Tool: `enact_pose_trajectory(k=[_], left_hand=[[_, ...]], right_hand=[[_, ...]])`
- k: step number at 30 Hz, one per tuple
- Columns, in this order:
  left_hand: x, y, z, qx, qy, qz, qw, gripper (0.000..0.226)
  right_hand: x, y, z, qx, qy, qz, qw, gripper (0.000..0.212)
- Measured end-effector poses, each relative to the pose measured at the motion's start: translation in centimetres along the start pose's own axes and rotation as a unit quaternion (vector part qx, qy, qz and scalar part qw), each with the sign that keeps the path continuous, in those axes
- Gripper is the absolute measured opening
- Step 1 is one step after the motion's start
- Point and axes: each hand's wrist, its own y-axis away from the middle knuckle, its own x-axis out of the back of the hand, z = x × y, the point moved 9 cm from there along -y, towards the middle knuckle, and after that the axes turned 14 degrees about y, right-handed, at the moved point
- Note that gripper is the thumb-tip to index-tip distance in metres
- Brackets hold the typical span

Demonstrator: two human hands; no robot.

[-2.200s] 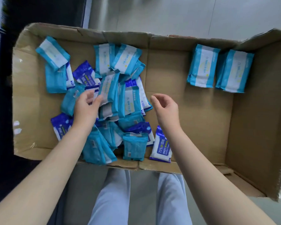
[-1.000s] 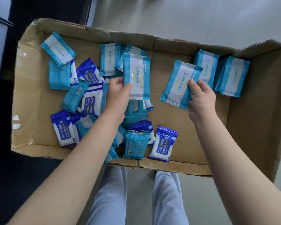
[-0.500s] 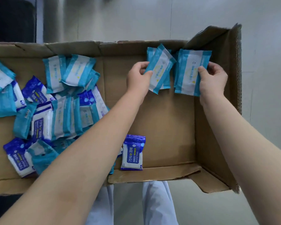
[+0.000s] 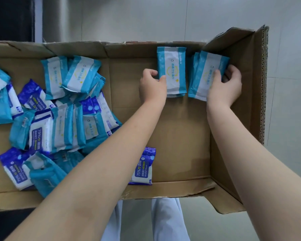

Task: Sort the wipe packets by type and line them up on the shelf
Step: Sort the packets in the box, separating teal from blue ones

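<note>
Packets of the pale teal kind sit in two short stacks at about one o'clock in the cardboard box (image 4: 261, 87), close to its far wall. The left hand (image 4: 152, 85) pinches the left teal stack (image 4: 175, 66) by its left edge, thumb on the face. The right hand (image 4: 224, 87) curls over the right teal stack (image 4: 204, 72), fingers on top and thumb tucked beside the box's end wall. Squaring up looks like the step in hand: press each stack's edges flush, keep the labels facing one way, and make the gap between the stacks narrow and even. The mixed pile (image 4: 59, 115) at nine o'clock and the lone navy alcohol packet (image 4: 143, 166) at six o'clock are unsorted, so leave room leftward for the row.
</note>
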Motion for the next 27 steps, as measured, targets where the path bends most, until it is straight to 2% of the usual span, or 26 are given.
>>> enact_pose_trajectory(k=[2, 4, 9, 12, 14, 16, 19, 23, 27], left_hand=[[0.9, 0.2, 0.4, -0.002, 0.031, -0.024, 0.999, 0.028], [3.6, 0.3, 1.6, -0.037, 0.04, -0.027, 0.998, 0.029], [17.7, -0.5, 3.2, -0.121, -0.002, 0.03, 0.992, 0.017], [26.3, -1.6, -0.4, -0.067, -0.045, 0.072, 0.994, 0.017], [29.5, -1.6, -4.0, 0.003, -0.054, 0.059, 0.997, 0.024], [30.1, -0.9, -6.9, 0.046, -0.082, 0.018, 0.995, 0.034], [29.6, -0.2, -8.3, 0.014, -0.179, -0.016, 0.984, 0.047], [30.1, 0.2, -8.7, 0.013, -0.224, -0.011, 0.974, 0.061], [31.6, 0.5, -10.3, 0.045, -0.228, -0.034, 0.972, 0.07]], right_hand=[[-0.1, 1.5, -0.2, 0.01, 0.009, -0.005, 1.0, 0.043], [-0.8, 3.6, -0.6, 0.017, 0.015, -0.022, 0.999, 0.043], [-5.0, 11.2, -3.2, 0.106, 0.043, -0.093, 0.989, 0.035], [-9.1, 16.2, -4.2, 0.122, 0.035, -0.184, 0.975, 0.026], [-11.8, 19.4, -4.7, 0.121, 0.027, -0.249, 0.961, 0.023], [-14.3, 22.6, -5.0, 0.122, 0.04, -0.308, 0.943, 0.022], [-16.6, 26.1, -4.5, 0.081, 0.05, -0.37, 0.924, 0.027], [-16.7, 26.8, -3.3, 0.014, 0.056, -0.356, 0.933, 0.029], [-16.6, 27.1, -1.8, -0.034, 0.084, -0.374, 0.923, 0.019]])
